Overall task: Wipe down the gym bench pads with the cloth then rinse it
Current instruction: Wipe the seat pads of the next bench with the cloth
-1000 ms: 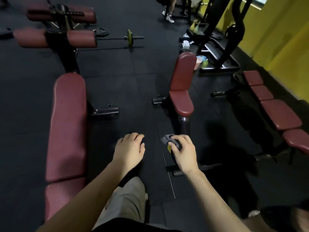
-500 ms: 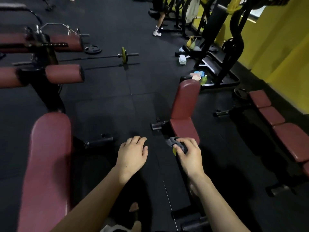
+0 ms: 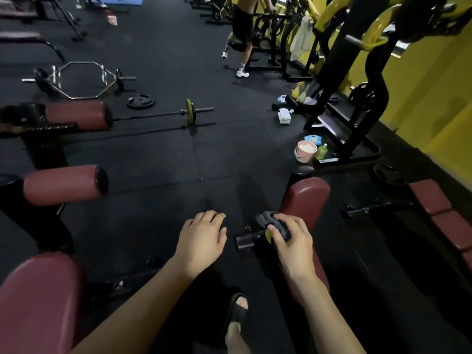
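Observation:
My right hand (image 3: pixel 292 241) grips a bunched dark grey cloth (image 3: pixel 270 221) with a yellow patch, held in the air just in front of the maroon incline bench pad (image 3: pixel 306 198). My left hand (image 3: pixel 201 238) hangs beside it over the black floor, palm down, fingers loosely curled, holding nothing. A pink bucket (image 3: pixel 305 150) stands on the floor beyond the bench, next to a green bottle (image 3: pixel 322 150). A second maroon bench pad (image 3: pixel 38 300) fills the lower left corner.
Maroon roller pads (image 3: pixel 66 183) on a black frame stand at left. A barbell (image 3: pixel 190 113), a plate and a hex bar (image 3: pixel 81 80) lie on the floor ahead. A black-and-yellow rack (image 3: pixel 352 103) stands at right, flat maroon pads (image 3: pixel 439 213) along the yellow wall. A person (image 3: pixel 242 34) walks far ahead.
The view has tilted up and moved forward: the benches slid down the frame and the bucket came into sight. Both hands kept their pose, the right still gripping the cloth.

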Demonstrator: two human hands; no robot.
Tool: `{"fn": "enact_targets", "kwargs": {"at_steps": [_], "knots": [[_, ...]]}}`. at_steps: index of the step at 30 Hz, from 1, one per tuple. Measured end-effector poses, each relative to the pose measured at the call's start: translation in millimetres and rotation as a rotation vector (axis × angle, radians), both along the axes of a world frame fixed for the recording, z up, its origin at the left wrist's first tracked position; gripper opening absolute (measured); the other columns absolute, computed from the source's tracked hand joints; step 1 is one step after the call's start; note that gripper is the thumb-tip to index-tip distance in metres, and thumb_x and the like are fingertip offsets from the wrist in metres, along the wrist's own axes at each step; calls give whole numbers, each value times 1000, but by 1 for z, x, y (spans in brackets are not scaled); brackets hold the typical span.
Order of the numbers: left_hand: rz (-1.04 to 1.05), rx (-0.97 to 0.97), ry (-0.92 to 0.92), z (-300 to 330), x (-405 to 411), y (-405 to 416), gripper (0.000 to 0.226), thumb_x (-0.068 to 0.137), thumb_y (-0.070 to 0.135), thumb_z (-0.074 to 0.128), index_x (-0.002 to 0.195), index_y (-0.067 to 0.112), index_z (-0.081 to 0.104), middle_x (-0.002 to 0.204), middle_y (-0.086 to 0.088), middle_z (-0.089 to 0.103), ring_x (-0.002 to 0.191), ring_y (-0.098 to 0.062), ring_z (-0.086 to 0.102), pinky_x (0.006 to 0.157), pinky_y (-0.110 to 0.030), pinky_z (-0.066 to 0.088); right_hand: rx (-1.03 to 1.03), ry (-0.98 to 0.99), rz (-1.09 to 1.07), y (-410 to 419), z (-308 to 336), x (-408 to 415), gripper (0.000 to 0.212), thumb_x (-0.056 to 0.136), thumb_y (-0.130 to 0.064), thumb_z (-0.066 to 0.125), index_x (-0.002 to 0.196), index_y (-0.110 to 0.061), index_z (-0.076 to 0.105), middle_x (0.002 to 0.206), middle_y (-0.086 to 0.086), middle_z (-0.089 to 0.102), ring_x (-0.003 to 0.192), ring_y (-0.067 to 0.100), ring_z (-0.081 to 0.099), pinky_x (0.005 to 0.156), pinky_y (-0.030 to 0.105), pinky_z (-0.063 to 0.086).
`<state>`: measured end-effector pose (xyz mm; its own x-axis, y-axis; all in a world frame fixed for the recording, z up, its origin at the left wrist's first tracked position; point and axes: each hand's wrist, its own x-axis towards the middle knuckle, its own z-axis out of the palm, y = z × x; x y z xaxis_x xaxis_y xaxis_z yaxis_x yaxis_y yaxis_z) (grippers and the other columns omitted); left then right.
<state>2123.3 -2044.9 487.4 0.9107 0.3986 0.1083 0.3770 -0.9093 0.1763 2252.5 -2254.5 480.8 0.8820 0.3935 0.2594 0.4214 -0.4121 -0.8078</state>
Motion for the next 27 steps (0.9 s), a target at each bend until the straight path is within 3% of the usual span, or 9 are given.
{"fn": "enact_targets", "kwargs": {"at_steps": [5,10,15,19,27], "knots": [[8,-75,31,-2,122,69,44,106,39,42,146,27,51,141,10,57,129,-14,54,102,-35,46,-9,13,-4,79,-12,129,26,92,-20,77,117,-22,73,112,-8,62,104,-3,58,93,2,36],[-18,-65,52,2,228,149,47,105,41,40,149,26,48,141,11,55,128,-12,52,101,-31,43,-22,47,-7,149,-1,246,25,93,-22,76,117,-24,72,112,-11,59,104,-3,59,90,1,36],[-155,-20,122,8,334,217,65,100,50,13,155,27,40,152,9,47,140,-16,43,110,-35,38,-51,20,-34,206,9,337,23,94,-23,75,117,-28,71,113,-14,57,107,-5,57,91,2,37],[-199,-30,96,1,430,269,51,107,45,29,154,29,40,151,10,46,139,-16,43,113,-37,37,-57,38,-126,250,2,408,24,95,-24,74,118,-30,70,113,-18,55,107,-6,56,88,1,38],[-400,-34,83,9,609,362,48,107,43,34,151,30,44,148,11,49,137,-13,45,113,-37,40,-12,57,-437,338,4,527,25,95,-25,73,120,-28,69,113,-18,54,107,-6,55,86,1,38]]}}
